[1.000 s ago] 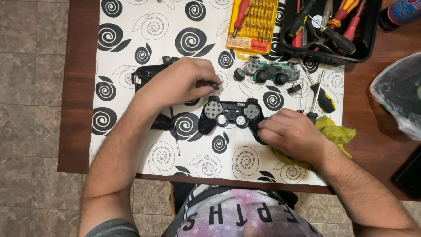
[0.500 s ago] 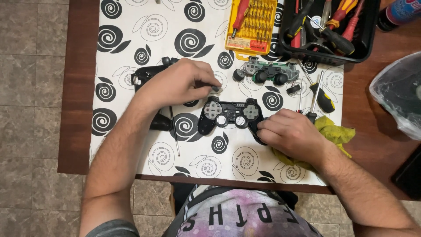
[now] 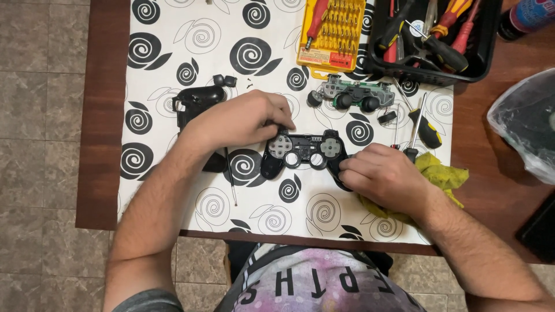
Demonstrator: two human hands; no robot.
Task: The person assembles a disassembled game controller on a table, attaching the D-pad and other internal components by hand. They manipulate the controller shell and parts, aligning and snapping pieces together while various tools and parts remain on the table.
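Both grips on controller shell [image 3: 303,151]

Seen from above, a black game controller shell [image 3: 303,153] lies on a swirl-patterned cloth [image 3: 173,34] over a wooden desk [image 3: 101,115]. The left hand [image 3: 245,118] touches its upper left corner; the right hand [image 3: 384,173] grips its right handle. A green circuit board [image 3: 352,94] lies just beyond.

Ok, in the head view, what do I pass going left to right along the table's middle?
Black rear shell → left hand → controller front → right hand → yellow cloth → plastic bag.
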